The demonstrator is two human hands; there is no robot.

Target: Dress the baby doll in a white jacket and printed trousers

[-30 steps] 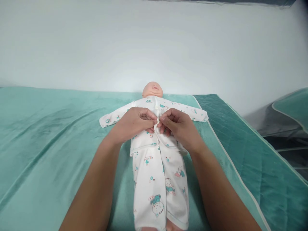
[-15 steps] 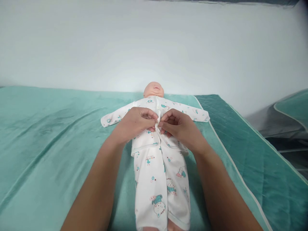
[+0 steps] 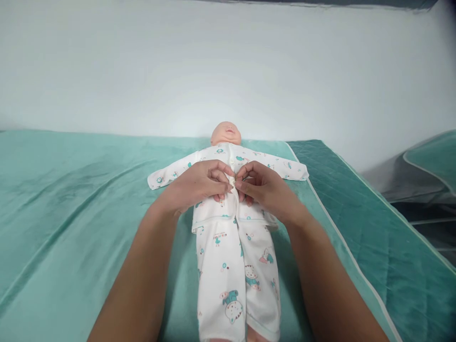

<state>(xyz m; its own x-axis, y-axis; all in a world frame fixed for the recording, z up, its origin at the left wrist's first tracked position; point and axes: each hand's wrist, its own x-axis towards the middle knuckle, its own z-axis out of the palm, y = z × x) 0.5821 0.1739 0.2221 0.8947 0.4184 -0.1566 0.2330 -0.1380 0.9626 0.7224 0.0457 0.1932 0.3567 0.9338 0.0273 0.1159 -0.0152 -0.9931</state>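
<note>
A baby doll [image 3: 226,133] lies on its back, its head toward the wall. It wears a white printed shirt [image 3: 213,212] with long sleeves spread out to both sides, and matching white trousers [image 3: 221,266]. Over the middle of the shirt's front, my left hand [image 3: 208,183] pinches one side of the opening between thumb and fingers. Close against it, my right hand [image 3: 261,185] pinches the other side of the opening. A small pale fastening shows between the fingertips, partly hidden. Higher on the chest, a button [image 3: 232,160] sits on the front edge.
Under the doll is a light green blanket [image 3: 89,228] with a long crease at left. A darker green quilted pad [image 3: 356,213] lies at right, past a white-edged border. Behind stands a white wall [image 3: 228,66]. Another green padded surface [image 3: 432,159] is at far right.
Both shirt edges now lie flatter and closer together below my hands. My left fingers have shifted slightly downward at the fastening. The view has moved a little.
</note>
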